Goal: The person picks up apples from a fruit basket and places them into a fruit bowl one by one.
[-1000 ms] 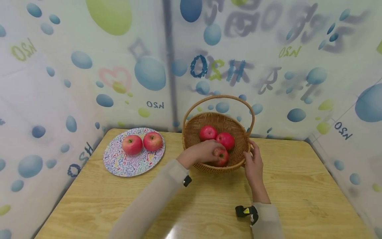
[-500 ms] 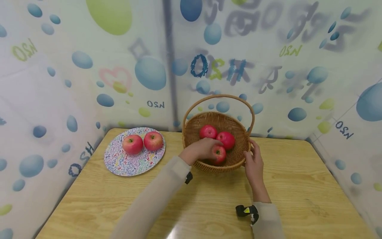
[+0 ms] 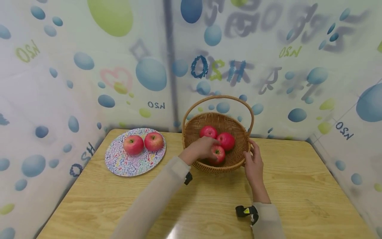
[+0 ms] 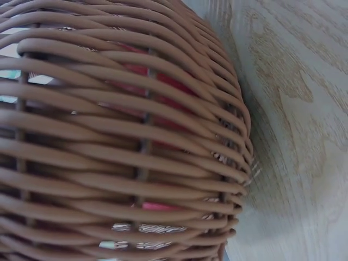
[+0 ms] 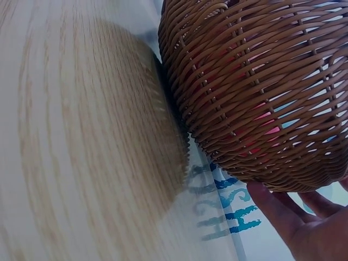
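Observation:
A wicker basket (image 3: pixel 191 127) with a tall arched handle stands toward the back of the table, its mouth facing me. Inside, my left hand (image 3: pixel 200 148) has its thumb and fingers around a red apple (image 3: pixel 219 154) near the front rim. Behind that apple lie two more, a red apple (image 3: pixel 208 131) and another red apple (image 3: pixel 226 141). My right hand (image 3: pixel 254 164) holds the basket at its right side; the right wrist view shows the thumb (image 5: pixel 266 201) against the weave. In the left wrist view the basket's woven wall (image 4: pixel 109 157) hides the left hand.
A round plate (image 3: pixel 119 166) with a colourful squiggle pattern lies at the back left of the wooden table (image 3: pixel 298 186). It bears a red apple (image 3: pixel 133 145) and a second apple (image 3: pixel 153 141). A patterned wall (image 3: pixel 268 83) rises right behind the table.
My left hand, with the apple, has shifted slightly left inside the basket. The right hand and the basket have stayed in place.

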`<state>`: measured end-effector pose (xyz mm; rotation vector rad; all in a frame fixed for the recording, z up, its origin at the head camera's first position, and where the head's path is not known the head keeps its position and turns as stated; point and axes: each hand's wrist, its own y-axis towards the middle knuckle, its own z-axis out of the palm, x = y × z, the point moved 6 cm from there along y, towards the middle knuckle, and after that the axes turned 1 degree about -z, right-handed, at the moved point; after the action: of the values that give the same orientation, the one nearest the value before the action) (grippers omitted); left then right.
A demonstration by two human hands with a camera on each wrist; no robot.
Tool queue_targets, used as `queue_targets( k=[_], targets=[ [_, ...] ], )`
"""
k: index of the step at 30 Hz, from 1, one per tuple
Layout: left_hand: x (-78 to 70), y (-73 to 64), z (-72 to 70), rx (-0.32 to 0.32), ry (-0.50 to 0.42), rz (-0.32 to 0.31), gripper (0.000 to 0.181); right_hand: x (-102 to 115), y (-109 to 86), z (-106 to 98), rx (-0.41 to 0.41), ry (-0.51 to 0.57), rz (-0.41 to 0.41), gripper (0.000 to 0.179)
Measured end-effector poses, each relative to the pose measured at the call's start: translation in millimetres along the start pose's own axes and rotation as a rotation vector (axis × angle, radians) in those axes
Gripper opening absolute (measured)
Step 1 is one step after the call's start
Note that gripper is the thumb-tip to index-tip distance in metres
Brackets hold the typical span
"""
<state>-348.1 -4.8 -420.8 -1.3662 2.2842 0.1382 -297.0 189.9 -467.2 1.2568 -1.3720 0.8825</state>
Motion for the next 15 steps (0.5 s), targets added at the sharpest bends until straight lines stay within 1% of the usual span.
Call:
queue_targets(
  k=[8, 15],
  targets=[
    [-2.5, -0.8, -4.9, -0.061, -0.006, 0.041, 0.060, -1, 0.1, 0, -0.004, 0.008, 0.009, 0.053],
    [-9.3, -6.9, -13.1, -0.103, -0.023, 0.041, 0.062, -3, 0.7, -1, -0.009, -0.001, 0.024, 0.053]
  ],
)
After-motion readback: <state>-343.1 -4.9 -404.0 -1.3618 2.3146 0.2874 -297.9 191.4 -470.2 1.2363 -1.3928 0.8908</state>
